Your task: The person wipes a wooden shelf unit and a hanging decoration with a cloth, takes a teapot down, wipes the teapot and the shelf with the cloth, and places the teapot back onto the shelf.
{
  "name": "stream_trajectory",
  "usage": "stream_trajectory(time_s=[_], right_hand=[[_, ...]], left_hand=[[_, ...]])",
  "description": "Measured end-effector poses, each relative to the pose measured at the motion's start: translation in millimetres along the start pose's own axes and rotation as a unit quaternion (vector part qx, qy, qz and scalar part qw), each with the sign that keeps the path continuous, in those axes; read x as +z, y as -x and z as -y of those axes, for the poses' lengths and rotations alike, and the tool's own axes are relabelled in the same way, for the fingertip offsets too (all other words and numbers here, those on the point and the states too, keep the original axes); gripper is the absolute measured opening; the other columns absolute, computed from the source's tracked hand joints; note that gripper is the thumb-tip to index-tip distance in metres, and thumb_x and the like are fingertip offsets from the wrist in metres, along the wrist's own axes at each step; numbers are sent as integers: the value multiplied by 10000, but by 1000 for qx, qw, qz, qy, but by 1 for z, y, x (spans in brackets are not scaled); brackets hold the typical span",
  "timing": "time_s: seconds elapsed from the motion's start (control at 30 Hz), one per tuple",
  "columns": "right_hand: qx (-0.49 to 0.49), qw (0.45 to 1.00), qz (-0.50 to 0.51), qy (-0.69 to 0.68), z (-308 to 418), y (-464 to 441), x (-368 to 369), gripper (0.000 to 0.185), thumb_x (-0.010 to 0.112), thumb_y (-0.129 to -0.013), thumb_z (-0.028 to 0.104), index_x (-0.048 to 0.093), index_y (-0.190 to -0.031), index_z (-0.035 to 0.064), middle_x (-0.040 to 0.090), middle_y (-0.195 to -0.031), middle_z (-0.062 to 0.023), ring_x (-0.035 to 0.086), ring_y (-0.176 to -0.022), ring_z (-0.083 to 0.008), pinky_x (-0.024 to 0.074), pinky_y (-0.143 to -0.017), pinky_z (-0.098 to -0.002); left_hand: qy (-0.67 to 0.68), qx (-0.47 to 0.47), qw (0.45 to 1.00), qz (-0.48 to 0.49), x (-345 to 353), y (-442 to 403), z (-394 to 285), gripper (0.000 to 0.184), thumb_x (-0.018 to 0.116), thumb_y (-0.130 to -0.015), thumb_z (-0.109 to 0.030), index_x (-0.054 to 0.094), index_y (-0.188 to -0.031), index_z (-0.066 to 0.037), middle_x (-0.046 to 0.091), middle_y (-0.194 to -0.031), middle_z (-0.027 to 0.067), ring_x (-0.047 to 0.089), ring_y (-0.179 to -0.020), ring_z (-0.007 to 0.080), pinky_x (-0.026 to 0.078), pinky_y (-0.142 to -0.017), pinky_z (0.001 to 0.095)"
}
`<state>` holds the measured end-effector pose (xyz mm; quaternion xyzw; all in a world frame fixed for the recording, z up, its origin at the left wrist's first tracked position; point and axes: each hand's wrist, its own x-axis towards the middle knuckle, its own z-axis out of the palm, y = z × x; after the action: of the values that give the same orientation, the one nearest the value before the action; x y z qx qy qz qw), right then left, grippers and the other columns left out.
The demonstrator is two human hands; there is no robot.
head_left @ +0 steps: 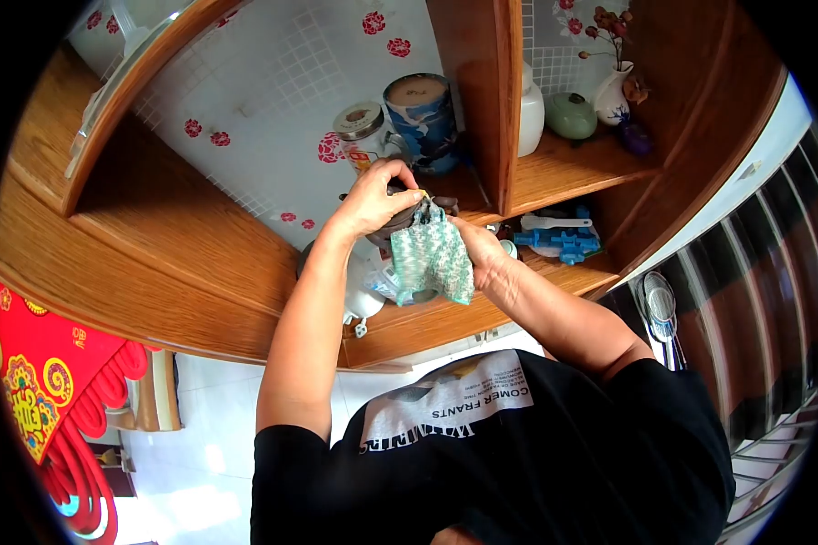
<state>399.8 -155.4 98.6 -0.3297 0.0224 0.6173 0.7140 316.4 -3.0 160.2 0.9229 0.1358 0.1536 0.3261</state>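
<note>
My left hand point(379, 201) pinches narrowly at the gathered top of a green-and-white textured cloth point(433, 262), apparently so it hangs loose above the wooden shelf's point(427, 326) front edge. It looks mottled and limp, hiding my right hand's point(483, 253) fingertips; I can't tell their grip. The blue canister point(424, 127) stands further back, likely out of my way.

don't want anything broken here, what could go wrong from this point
The dark object near the left hand might get knocked into the lidded jar close behind it. The green cloth, hanging loose, could brush the white item beside it.
</note>
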Motion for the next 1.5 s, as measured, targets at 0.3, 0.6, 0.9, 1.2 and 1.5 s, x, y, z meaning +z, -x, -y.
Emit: stream_trajectory(time_s=[0.3, 0.6, 0.9, 1.2, 1.5], right_hand=[[-250, 962, -62, 89, 4, 38, -24, 179, 450, -918, 151, 517, -1033, 30, 591, -887, -81, 595, -773, -178, 517, -687, -329], [-303, 895, -43, 325, -41, 13, -36, 135, 588, -831, 97, 526, -926, 25, 584, -798, -48, 529, -723, -101, 447, -657, -246], [-595, 636, -105, 480, -16, 5, -3, 213, 626, -714, 12, 569, -919, 23, 533, -906, -139, 552, -836, -305, 449, -739, -331], [-666, 338, 3, 665, -25, 14, 17, 170, 571, -651, 124, 585, -820, 115, 525, -871, -37, 502, -812, -243, 447, -672, -332], [-634, 407, -10, 657, 2, 28, 4, 329, 629, -527, 5, 600, -842, 92, 524, -889, -45, 506, -825, -250, 455, -708, -342]], left_hand=[[20, -16, 1000, 4, -2, -3, -3, 231, 687, -709, -221, 587, -813, -41, 559, -911, 145, 523, -920, 273, 408, -829, 356], [55, -43, 998, -6, 3, -2, -4, 237, 676, -724, -213, 582, -833, -25, 564, -912, 159, 533, -911, 274, 415, -809, 356], [-7, -72, 997, 0, 8, -10, -14, 196, 635, -778, -145, 548, -883, -5, 563, -878, 91, 511, -835, 155, 421, -744, 287], [14, -94, 994, 61, 2, -20, -19, 278, 604, -818, -141, 549, -1063, -22, 583, -1034, 129, 538, -972, 200, 423, -854, 303], [-110, -79, 958, 254, -27, -23, -28, 535, 601, -820, -252, 421, -1293, -81, 516, -1214, 160, 527, -1063, 248, 432, -893, 331]])
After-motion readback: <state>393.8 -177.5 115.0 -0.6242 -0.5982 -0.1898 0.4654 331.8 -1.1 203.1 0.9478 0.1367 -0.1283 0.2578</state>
